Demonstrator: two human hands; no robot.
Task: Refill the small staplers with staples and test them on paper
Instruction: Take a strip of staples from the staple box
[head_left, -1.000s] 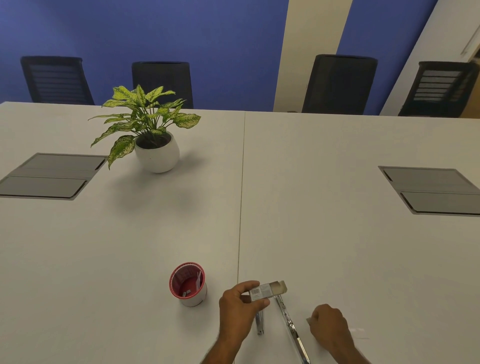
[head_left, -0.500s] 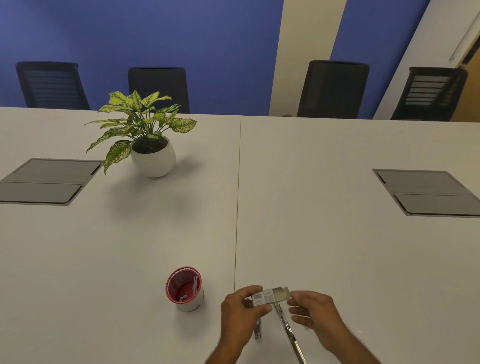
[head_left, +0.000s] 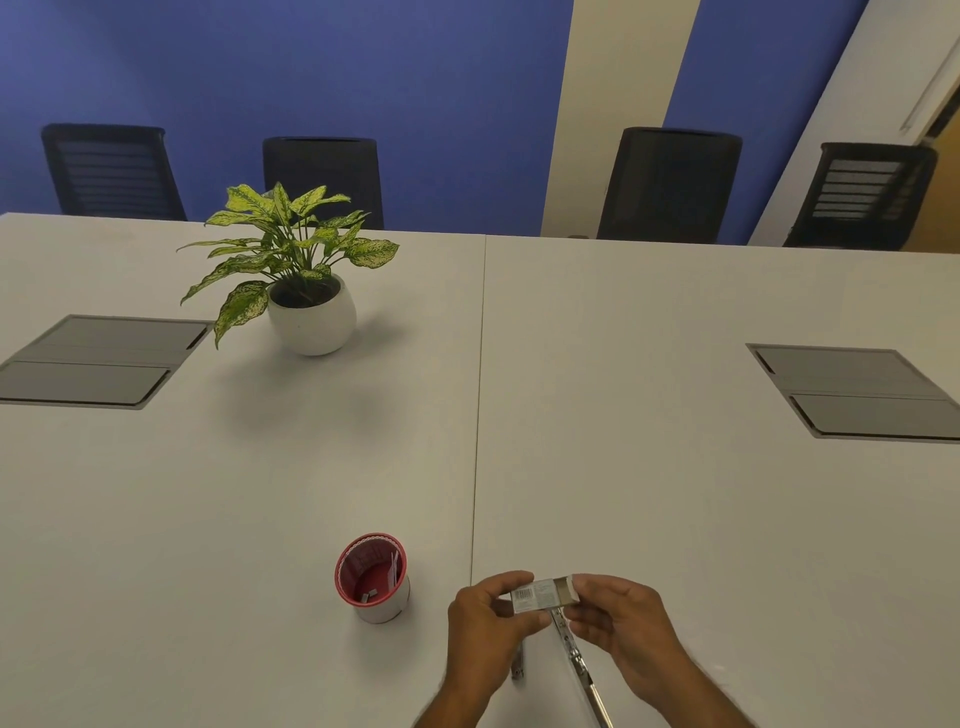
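Far left on the white bench: a grey cable hatch set flush in the top, and beside it a potted plant with speckled green leaves in a round white pot. Nearer, left of the centre seam, a red-rimmed cup standing upright with a few small bits inside — too small to name. Just right of the seam, at the near edge, the left hand with thumb and fingers curled round the left end of a small staple box, barcode label facing up. Under the box, an opened metal stapler lying on the bench, its long rail running toward the near edge, with a shorter metal piece lying beside it on the left, partly hidden by the left hand. At the box's open right end, the right hand pinching the flap end between thumb and fingertips. Box held just above the bench between both hands, roughly level. Farther right, a second grey cable hatch. Along the far side, four black office chairs against a blue wall.
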